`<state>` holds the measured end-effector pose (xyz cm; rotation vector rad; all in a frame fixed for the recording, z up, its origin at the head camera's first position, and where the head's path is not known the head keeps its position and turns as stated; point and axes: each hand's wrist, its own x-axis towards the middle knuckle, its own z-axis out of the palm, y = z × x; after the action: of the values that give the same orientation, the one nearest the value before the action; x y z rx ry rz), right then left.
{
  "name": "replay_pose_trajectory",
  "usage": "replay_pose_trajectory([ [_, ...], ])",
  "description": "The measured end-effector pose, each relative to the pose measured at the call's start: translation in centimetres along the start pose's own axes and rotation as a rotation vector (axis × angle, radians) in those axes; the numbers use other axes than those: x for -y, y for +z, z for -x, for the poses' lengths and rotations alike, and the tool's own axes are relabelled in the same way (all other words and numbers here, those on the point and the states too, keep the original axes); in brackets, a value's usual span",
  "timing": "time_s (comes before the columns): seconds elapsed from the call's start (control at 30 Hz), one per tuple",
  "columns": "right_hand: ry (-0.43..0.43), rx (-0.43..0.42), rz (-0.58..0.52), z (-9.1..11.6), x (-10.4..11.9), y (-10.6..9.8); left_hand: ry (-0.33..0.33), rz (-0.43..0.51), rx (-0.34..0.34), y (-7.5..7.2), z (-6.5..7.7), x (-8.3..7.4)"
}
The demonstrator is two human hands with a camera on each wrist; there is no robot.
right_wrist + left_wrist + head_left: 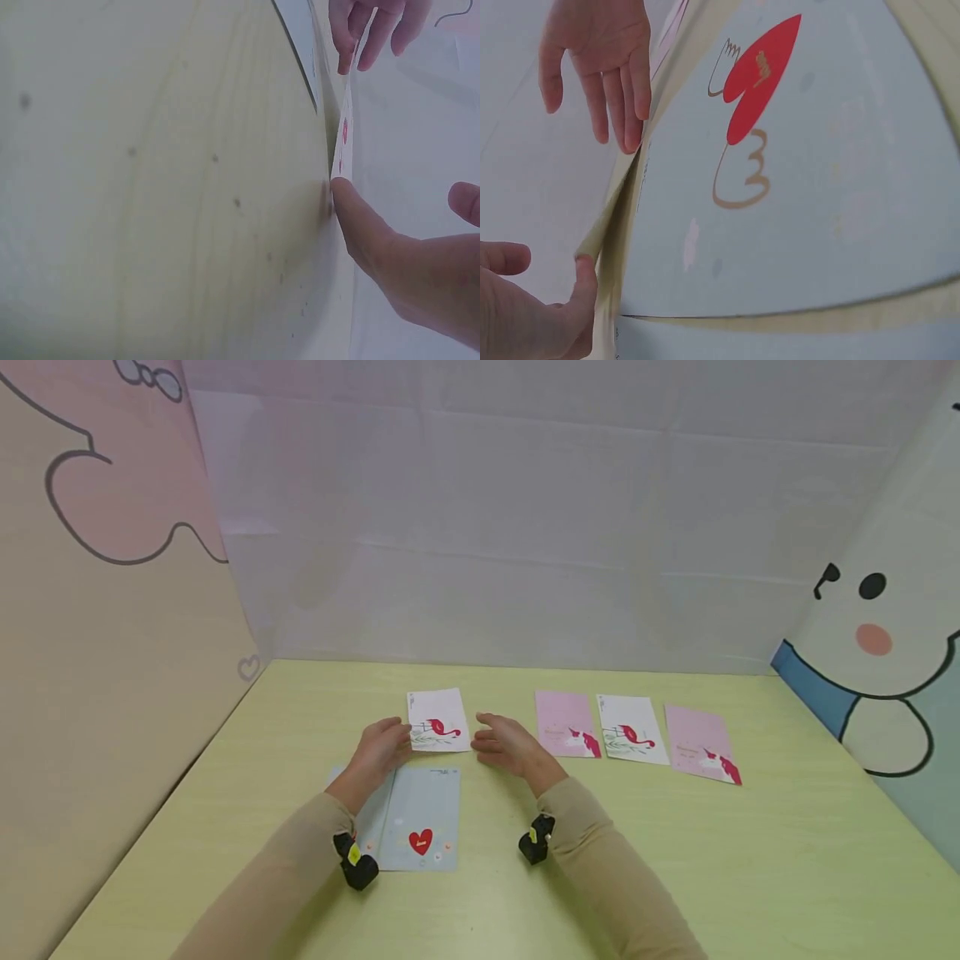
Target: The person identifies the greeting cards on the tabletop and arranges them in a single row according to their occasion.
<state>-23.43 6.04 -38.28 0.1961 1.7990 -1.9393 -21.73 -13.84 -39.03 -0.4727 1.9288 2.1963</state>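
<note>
A white flamingo card (438, 722) lies between my two hands near the middle of the table. My left hand (379, 749) is at its left edge, a fingertip touching the card while the thumb (506, 258) stands apart. At the opposite edge is my right hand (512, 748), fingers mostly straight; in the right wrist view one fingertip (342, 184) meets the card's edge. Just below, a pale blue card with a red heart (422, 822) overlaps or adjoins another pale blue card (369, 827), partly hidden by the left wrist.
To the right lie a pink unicorn card (564, 718), a second flamingo card (632, 727) and another pink unicorn card (701, 739) in a row. The yellow-green table (750, 877) ends at a white cloth backdrop (480, 543), with printed panels at both sides.
</note>
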Motion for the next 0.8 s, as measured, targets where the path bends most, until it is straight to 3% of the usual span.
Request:
replay_pose_trajectory([
  [0.2, 0.005, 0.007, -0.026, 0.2, 0.0, -0.2, 0.086, -0.08, -0.021, 0.5, -0.6, 0.7],
  [0.67, 0.027, -0.057, 0.011, -0.3, -0.6, -1.4, 0.109, -0.109, 0.002, 1.4, 0.0, 1.0],
  [0.8, -0.008, -0.072, 0.027, 0.1, -0.6, -1.8, 0.109, -0.128, 0.01, 1.7, 0.2, 1.0],
])
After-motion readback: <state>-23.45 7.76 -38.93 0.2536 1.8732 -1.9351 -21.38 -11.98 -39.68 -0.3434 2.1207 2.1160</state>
